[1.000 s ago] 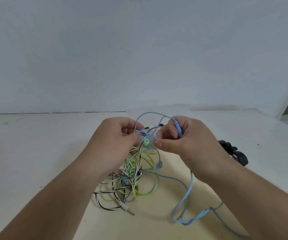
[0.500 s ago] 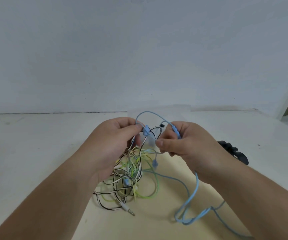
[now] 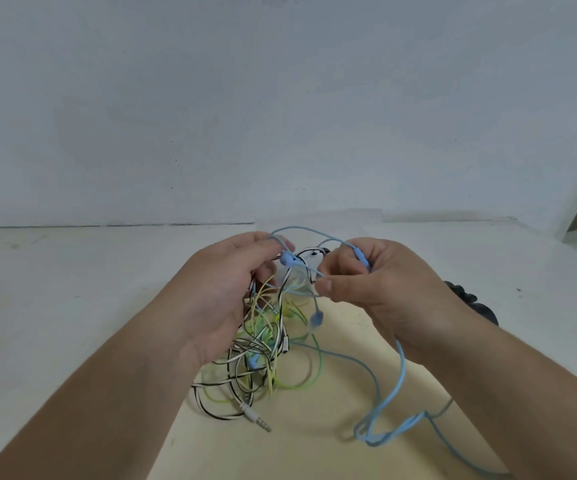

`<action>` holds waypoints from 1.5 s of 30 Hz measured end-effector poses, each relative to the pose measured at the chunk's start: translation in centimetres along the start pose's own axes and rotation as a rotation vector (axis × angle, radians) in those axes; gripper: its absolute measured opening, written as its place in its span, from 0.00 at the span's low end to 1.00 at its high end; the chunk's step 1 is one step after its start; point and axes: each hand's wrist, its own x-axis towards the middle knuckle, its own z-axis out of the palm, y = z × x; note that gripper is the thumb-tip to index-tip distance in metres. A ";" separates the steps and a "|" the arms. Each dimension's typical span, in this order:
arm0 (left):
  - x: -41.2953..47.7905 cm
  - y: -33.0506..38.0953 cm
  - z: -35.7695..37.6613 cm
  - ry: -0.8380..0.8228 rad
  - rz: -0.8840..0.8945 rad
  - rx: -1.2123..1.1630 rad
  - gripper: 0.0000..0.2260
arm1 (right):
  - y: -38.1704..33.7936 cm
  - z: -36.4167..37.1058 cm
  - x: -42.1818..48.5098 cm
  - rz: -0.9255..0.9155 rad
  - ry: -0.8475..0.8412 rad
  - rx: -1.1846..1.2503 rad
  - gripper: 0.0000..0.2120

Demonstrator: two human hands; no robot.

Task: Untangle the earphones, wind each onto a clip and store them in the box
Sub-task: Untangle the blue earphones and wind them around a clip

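A tangle of earphones hangs between my hands above the table: a blue cable, a green cable and a black-and-white cable with a silver jack plug. My left hand grips the top of the tangle, with a blue slider piece at its fingertips. My right hand pinches the blue cable and holds its inline remote. A blue earbud dangles below the hands. The rest of the blue cable trails down to the table at the right.
A pale yellow mat lies on the white table under the cables. A dark object, partly hidden behind my right wrist, sits on the table at the right. A white wall rises behind the table.
Both hands have lifted the top of the tangle slightly and drawn apart a little. The green earbud that showed between the thumbs is no longer visible; the blue earbud still dangles below.
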 end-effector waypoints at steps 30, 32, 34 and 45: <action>0.2 1.0 -4.1 0.074 0.275 1.011 0.10 | -2.4 -2.9 0.2 -0.174 0.498 0.175 0.26; 0.2 1.2 -4.2 0.031 0.250 0.978 0.09 | -2.2 -3.2 0.4 -0.147 0.590 0.170 0.25; 0.3 1.2 -4.3 0.054 0.259 0.907 0.07 | -2.2 -3.5 0.6 -0.113 0.591 0.265 0.23; 1.3 1.9 -4.8 0.323 0.033 0.200 0.08 | -1.9 -4.6 1.0 -0.056 0.633 0.506 0.21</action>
